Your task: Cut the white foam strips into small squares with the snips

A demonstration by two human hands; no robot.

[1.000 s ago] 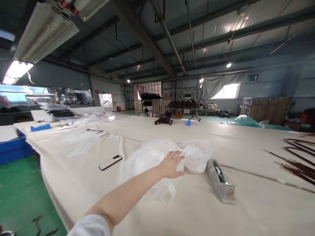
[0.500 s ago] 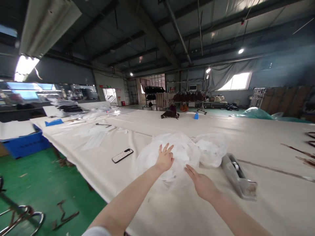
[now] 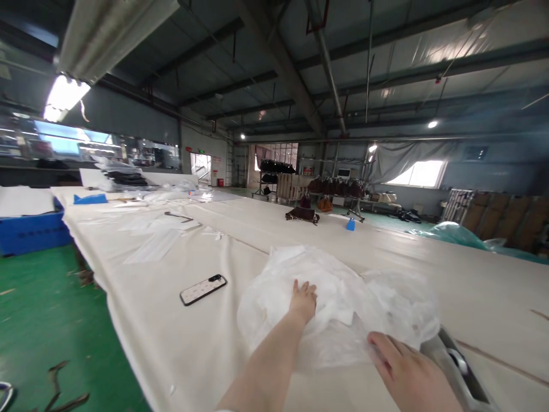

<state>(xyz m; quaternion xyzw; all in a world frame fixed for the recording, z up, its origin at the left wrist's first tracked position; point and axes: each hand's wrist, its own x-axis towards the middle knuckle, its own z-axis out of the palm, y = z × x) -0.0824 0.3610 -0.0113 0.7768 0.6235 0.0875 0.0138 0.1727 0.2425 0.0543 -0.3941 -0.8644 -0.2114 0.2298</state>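
Observation:
A translucent white plastic bag, bulging with white soft-looking contents, lies on the cream-covered table in front of me. My left hand rests on top of it, palm down, fingers a little apart. At the bag's near right edge is my right hand, fingers curled against the thumb on a bit of the plastic; its fingertips are partly hidden. A second clear bag part spreads to the right, touching the first. The grey tape dispenser sits just beyond my right hand, partly covered by it.
A phone in a patterned case lies left of the bag. Farther off are flat plastic sheets, a dark bag and a small blue object. A blue crate stands beyond the table's left edge, above green floor.
My view has shifted. The bag now looks broader and spreads further right toward the dispenser. My right hand has moved right, its fingers going from stretched to curled; my left hand stays on the bag.

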